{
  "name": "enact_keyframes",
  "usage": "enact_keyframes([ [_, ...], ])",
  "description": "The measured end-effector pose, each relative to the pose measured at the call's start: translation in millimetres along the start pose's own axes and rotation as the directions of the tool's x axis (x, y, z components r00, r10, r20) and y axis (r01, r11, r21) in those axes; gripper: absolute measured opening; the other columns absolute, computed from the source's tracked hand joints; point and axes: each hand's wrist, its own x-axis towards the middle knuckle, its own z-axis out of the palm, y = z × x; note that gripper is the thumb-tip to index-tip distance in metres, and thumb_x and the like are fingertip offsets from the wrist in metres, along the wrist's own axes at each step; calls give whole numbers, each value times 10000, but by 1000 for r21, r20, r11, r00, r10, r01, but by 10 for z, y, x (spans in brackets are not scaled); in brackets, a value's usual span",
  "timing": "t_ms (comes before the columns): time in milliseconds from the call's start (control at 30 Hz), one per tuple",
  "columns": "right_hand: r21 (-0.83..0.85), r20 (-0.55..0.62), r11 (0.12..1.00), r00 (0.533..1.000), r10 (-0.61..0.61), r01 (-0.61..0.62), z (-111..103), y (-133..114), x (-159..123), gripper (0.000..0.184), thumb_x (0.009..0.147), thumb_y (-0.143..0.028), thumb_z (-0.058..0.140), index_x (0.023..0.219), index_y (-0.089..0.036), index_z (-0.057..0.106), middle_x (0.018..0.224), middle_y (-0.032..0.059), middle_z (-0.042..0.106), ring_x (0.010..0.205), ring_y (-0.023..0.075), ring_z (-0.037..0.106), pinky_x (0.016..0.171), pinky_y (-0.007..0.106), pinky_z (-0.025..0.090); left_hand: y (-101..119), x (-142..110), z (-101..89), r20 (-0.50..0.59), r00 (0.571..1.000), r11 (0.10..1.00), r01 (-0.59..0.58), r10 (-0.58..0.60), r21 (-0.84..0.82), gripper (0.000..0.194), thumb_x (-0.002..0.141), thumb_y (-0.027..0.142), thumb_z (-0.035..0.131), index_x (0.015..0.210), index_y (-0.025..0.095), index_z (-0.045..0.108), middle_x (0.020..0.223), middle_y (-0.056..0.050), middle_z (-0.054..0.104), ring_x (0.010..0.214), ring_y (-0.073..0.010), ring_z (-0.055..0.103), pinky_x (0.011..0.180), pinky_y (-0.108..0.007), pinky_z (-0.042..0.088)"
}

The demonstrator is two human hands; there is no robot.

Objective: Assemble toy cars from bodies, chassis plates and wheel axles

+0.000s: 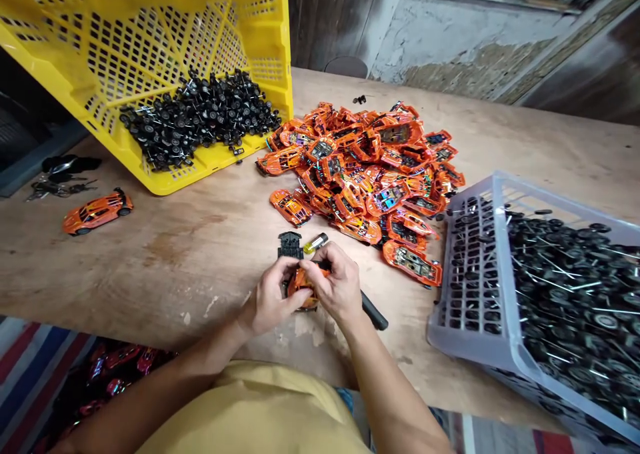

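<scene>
Low over the front of the table, my left hand (273, 294) and my right hand (336, 284) both grip one orange toy car body (303, 289). The thumbs press on its top, and the fingers hide much of it. Just beyond my left fingers lies a black toy car chassis (291, 245). A small yellow-and-silver cylinder, like a battery (316, 243), sits beside the chassis. Under my right wrist a black rod-like handle (374, 311) sticks out to the right; its other end is hidden by my hand.
A heap of orange car bodies (360, 167) lies ahead. At back left, a yellow crate (165, 182) on its side holds black wheel axles (200, 117). A translucent basket (475, 321) of wheels and axles stands right. One wheeled orange car (97, 212) sits left, near keys (60, 186).
</scene>
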Motion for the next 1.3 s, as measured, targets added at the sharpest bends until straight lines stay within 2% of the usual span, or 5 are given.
enact_keyframes([
  [333,-260,128,946,978,-166,195,81,-241,224,412,1008,-314,383,607,-229,429,596,12,439,577,160,395,585,312,293,371,52,-56,-32,982,916,-159,184,367,75,784,189,586,848,199,547,794,-55,646,736,-193,606,668,-292,450],
  [667,302,-221,906,903,369,-297,251,66,-21,595,1008,-607,216,649,-221,490,625,11,517,601,163,495,595,302,387,217,-6,-86,-59,998,992,9,-2,123,150,849,244,617,979,168,612,912,-37,677,859,-174,640,774,-262,499],
  [1000,292,-287,928,905,314,-230,259,47,21,567,1006,-590,290,598,-229,447,596,9,503,579,150,505,636,309,440,291,-30,22,-67,977,953,-179,200,244,160,890,249,591,1032,180,619,992,-57,681,931,-186,643,853,-271,495],
  [1167,481,-186,810,864,468,-335,346,82,-10,600,977,-652,283,573,-231,423,551,-10,454,555,146,488,657,312,484,239,-55,-42,-53,992,967,-96,112,235,189,872,264,626,1036,171,629,1001,-64,685,941,-197,641,872,-290,498],
  [1300,523,71,811,962,265,-263,141,15,-126,494,951,-637,406,790,-208,589,789,28,600,752,170,586,737,316,515,145,-116,-150,-30,998,996,46,-49,-80,256,870,283,647,1097,172,607,1034,-61,692,955,-190,665,862,-277,533],
])
